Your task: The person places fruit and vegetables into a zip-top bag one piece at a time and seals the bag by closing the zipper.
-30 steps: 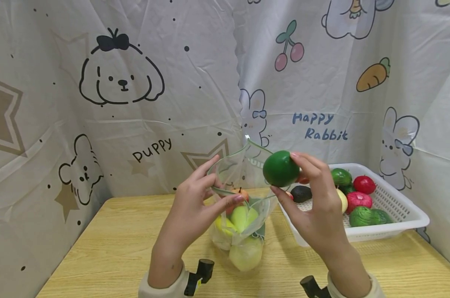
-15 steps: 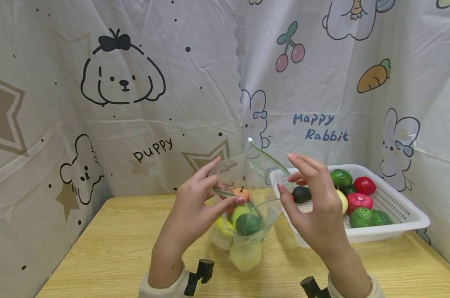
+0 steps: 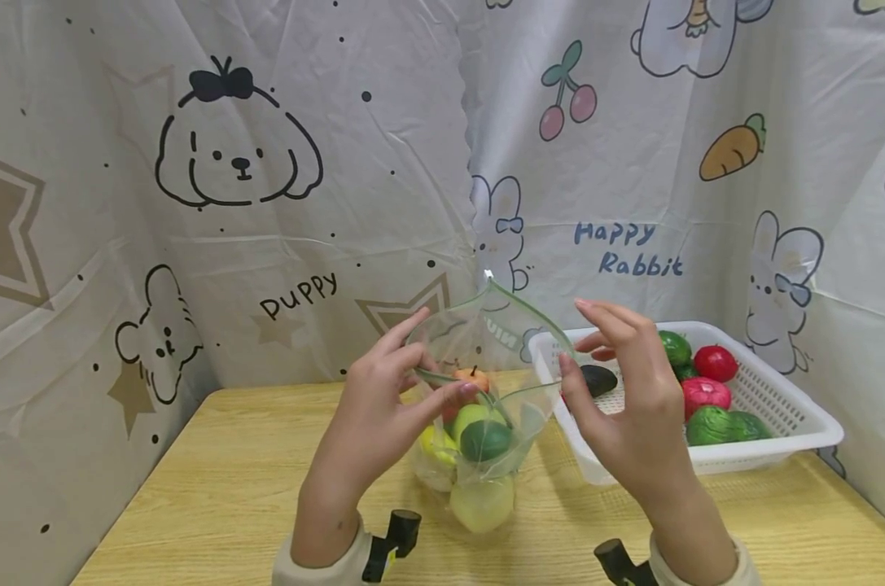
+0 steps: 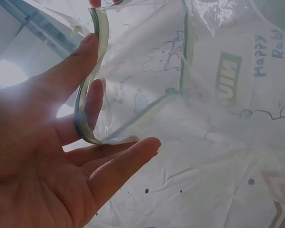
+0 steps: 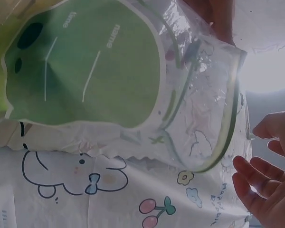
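- Wrist units: two black units, left (image 3: 403, 533) and right (image 3: 613, 560), sat nearest the viewer, one at each wrist.
- Left hand (image 3: 379, 399): gripped the near left rim of the bag between thumb and fingers; the green edge passed through the grasp.
- Right hand (image 3: 628, 403): was released, fingers loosely bent, holding nothing; it stood just beside the right rim; contact could not be told.
- Bag (image 3: 530, 407): clear, with a green-edged mouth; stood on the table (image 3: 237, 464) between the hands, mouth spread; a green label (image 5: 85, 76) on its side read "name" and "time".
- Contents: pale round fruit (image 3: 482, 503) lowest; yellow fruit (image 3: 438, 446) to its upper left; dark green fruit (image 3: 486, 441) over light green fruit (image 3: 471, 415); orange fruit (image 3: 474, 379) behind.
- Basket (image 3: 764, 457): white; stood right of the bag; held red and green produce.
- Curtain (image 3: 383, 203): printed; hung behind everything.
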`<state>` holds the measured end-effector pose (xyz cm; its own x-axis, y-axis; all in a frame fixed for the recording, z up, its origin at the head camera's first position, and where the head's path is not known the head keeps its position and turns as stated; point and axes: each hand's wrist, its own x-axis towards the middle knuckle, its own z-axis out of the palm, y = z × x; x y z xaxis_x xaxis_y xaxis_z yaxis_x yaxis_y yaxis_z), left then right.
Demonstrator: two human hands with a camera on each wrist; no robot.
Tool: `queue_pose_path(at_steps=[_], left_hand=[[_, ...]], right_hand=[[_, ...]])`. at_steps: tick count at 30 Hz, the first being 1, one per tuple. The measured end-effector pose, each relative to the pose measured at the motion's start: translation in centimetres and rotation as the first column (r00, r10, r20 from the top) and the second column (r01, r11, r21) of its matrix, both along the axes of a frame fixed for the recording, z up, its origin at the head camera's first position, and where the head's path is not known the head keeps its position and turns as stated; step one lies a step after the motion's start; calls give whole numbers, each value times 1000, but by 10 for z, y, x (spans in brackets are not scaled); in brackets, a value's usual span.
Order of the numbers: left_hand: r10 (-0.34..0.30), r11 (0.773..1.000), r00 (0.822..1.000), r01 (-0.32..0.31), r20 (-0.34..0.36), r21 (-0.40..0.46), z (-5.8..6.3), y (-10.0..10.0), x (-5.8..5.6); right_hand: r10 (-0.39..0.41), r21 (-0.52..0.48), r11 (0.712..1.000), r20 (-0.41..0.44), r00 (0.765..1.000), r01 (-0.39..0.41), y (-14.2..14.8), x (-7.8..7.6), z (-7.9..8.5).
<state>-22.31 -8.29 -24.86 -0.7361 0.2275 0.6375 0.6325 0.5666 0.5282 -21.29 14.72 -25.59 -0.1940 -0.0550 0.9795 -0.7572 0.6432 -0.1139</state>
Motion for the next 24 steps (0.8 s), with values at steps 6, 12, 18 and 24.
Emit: queue_pose_path(at_steps=[6,12,18,24], left_hand=[[21,998,1000,-22,5,54,-1,-2,-2],[31,988,999,-37,41,147,-2,-3,-5],[173,918,981,-193,89,346,-2,-9,-8],[193,900,972,-229,131,372,1,-16,-7]], right_hand=[[-36,-51,998,11,999,37,16,-3,4],[-126,-106,985,85,988,134,43,-4,7],[-195,-149,964,160,968,219,64,-6,6],[-249,-137,950,211,945,281,77,-9,5]])
